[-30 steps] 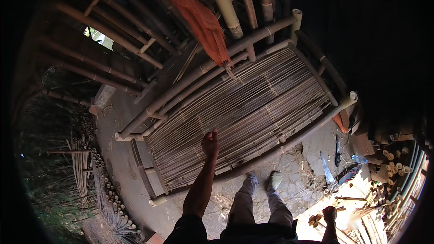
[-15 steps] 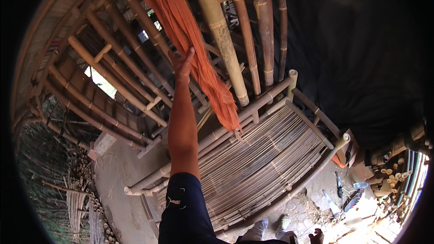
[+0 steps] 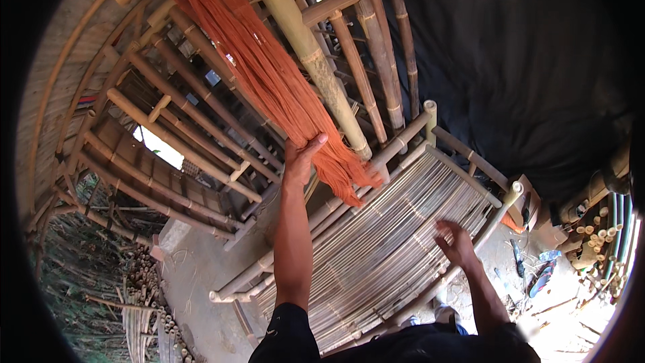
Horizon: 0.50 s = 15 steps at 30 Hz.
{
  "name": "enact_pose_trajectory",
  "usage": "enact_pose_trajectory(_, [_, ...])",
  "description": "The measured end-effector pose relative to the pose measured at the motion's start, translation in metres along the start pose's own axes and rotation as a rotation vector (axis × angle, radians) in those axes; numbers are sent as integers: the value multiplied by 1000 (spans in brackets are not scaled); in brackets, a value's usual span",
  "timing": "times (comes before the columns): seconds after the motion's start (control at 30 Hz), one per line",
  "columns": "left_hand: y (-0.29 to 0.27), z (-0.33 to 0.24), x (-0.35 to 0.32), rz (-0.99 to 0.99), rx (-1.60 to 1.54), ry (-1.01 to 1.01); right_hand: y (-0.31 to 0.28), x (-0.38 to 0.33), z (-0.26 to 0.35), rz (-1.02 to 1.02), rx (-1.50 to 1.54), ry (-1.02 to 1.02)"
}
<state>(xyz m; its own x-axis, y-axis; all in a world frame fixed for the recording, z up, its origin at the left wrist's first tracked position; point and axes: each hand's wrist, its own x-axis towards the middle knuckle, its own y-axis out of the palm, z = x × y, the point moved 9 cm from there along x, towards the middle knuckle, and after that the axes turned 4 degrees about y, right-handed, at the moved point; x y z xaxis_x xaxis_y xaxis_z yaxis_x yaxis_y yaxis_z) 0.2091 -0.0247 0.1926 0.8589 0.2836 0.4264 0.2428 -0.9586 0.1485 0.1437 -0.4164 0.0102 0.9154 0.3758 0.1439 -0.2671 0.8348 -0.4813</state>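
A long bundle of orange strands (image 3: 262, 60), looking like loose cloth or fibre strips, hangs down from the upper left, its frayed end above the edge of a slatted bamboo bench (image 3: 403, 218). Low on the bundle's left edge is my left hand (image 3: 301, 158), closed on it with the thumb in front and the other fingers hidden behind. My right hand (image 3: 455, 243) is over the front right part of the bench, fingers apart and nothing held. The bundle's top runs out of view.
A pale, thick bamboo pole (image 3: 309, 47) stands just right of the strands. Bamboo railings (image 3: 181, 101) fill the left. A black sheet (image 3: 510, 81) hangs at the right. Cut bamboo pieces (image 3: 591, 245) are stacked at far right, near a sandal (image 3: 542, 279) on the ground.
My left hand has slid lower along the orange strands, toward their frayed end. My right hand has risen from the bottom edge to over the bench. The view has shifted slightly.
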Motion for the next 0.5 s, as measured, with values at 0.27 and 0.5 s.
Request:
enact_pose_trajectory(0.27, [50, -84, -94, -168, 42, 14, 46, 116, 213, 317, 690, -256])
enact_pose_trajectory(0.5, [62, -89, -129, -248, 137, 2, 51, 99, 213, 425, 905, -218])
